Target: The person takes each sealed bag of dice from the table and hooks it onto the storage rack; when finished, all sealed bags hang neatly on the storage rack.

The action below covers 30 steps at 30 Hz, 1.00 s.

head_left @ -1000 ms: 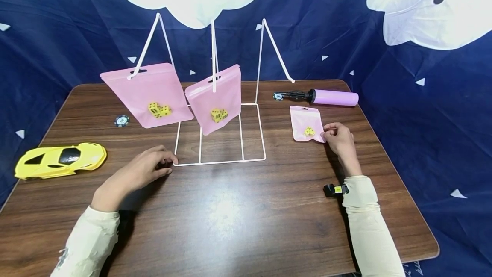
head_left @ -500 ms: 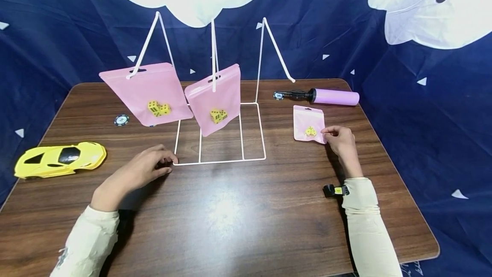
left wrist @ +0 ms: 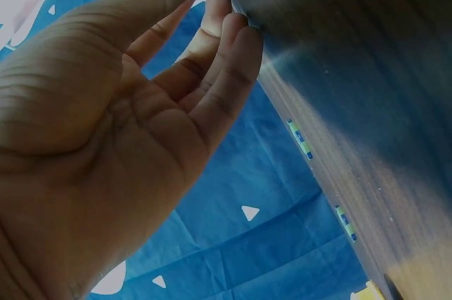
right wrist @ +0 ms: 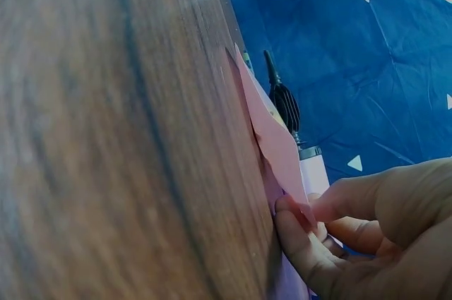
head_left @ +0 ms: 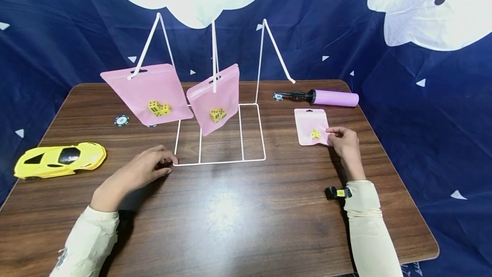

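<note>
Right hand [head_left: 345,140] pinching pouch [head_left: 312,126] corner has slid it right and squared it on table [head_left: 246,221]; left hand [head_left: 142,170], fingers loosely curled, stays at rack [head_left: 221,131] base.

Left hand [head_left: 144,169] lies palm down, fingers loosely extended and relaxed, forearm angled inward. Right hand [head_left: 344,140] is reached forward, fingers curled with thumb and forefinger pinched together; both arms in cream sleeves.

Small pink pouch [head_left: 313,127], yellow dice [head_left: 315,134] inside, flat on table.
</note>
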{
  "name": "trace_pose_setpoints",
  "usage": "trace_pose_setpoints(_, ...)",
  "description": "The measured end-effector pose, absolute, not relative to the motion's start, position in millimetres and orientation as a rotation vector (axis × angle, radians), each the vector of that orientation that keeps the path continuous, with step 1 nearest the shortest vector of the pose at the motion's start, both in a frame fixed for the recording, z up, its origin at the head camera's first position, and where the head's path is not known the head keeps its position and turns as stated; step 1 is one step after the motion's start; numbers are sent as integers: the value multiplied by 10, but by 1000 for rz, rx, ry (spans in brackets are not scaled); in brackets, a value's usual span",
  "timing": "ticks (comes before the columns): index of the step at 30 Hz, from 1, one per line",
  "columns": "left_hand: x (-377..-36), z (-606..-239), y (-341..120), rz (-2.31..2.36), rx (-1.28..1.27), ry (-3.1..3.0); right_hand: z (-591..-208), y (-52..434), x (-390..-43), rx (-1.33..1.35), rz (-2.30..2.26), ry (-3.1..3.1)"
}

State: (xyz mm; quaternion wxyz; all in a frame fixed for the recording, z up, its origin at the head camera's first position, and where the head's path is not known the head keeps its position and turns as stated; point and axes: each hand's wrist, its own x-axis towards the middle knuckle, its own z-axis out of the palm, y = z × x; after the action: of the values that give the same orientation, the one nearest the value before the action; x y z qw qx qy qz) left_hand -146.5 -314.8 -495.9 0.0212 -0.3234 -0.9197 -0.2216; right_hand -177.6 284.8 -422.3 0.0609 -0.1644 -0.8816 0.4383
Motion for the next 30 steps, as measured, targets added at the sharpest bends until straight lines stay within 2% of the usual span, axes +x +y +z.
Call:
trace_pose_setpoints(7, -1450, -4965, -3139, -678, -1003, -2845, -4223, 2851, -1764, -505, 1425, -2616)
trace_pose_setpoints(16, -1369, -4732, -3039, -809, -1042, -2806, -4165, 2833, -1724, -395, 1649, -2437)
trace_pose_setpoints(24, -1471, -5001, -3168, -627, -1005, -2846, -4108, 2797, -1691, -393, 1636, -2377)
trace_pose_setpoints(30, -1468, -4992, -3166, -641, -994, -2858, -4099, 2772, -1660, -394, 1656, -2303)
